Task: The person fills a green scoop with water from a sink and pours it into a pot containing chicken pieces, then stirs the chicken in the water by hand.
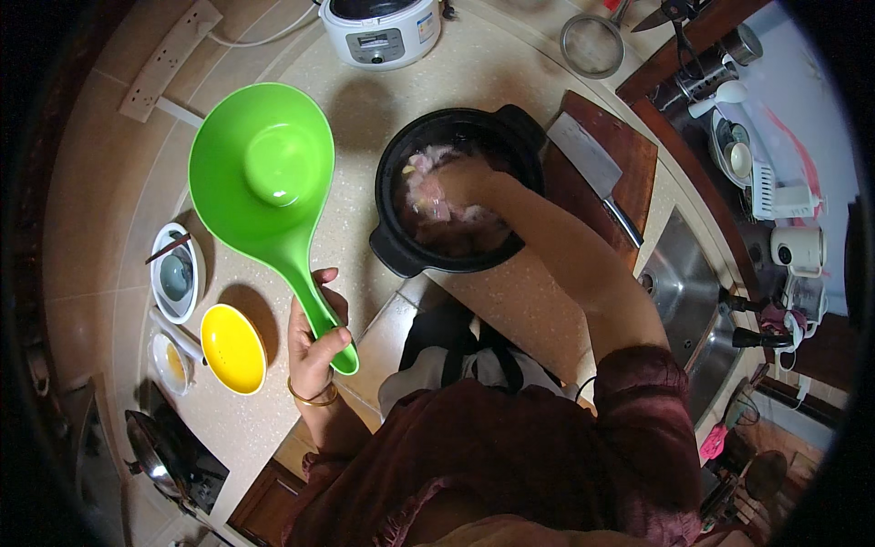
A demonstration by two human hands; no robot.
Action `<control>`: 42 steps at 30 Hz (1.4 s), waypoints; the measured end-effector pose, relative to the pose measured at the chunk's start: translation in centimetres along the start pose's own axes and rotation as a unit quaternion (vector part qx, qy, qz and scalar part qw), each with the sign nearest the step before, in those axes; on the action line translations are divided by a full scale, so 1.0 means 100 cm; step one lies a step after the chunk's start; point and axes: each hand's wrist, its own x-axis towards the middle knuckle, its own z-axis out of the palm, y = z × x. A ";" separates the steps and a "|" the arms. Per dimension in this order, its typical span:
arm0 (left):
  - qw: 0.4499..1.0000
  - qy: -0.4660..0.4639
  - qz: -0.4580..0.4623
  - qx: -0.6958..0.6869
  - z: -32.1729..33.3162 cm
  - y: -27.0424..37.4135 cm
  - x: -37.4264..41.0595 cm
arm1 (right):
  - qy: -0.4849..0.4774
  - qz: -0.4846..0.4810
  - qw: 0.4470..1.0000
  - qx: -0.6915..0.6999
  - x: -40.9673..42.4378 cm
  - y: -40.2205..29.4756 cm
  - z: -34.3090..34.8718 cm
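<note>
My left hand (318, 345) grips the handle of a large green plastic ladle (273, 161), whose bowl faces up and holds nothing I can see. Inside a black two-handled pot (410, 256), my right hand (468, 181) reaches among pale pink pieces of raw meat (434, 202) in liquid. Its fingers are partly hidden, so whether they hold a piece is unclear. To the right of the pot, a cleaver (591, 161) lies on a wooden cutting board (632, 143).
At the back stands a white electric cooker (383, 44) near a mesh strainer (593, 46). A yellow bowl (234, 349) and a white bowl with chopsticks (195, 273) sit at left. A wok (154, 444) is at lower left; a steel sink (677, 273) lies at right.
</note>
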 end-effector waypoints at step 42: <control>0.894 -0.410 0.132 0.125 0.193 -0.026 -0.050 | 0.609 0.362 0.670 0.223 -0.445 0.000 0.068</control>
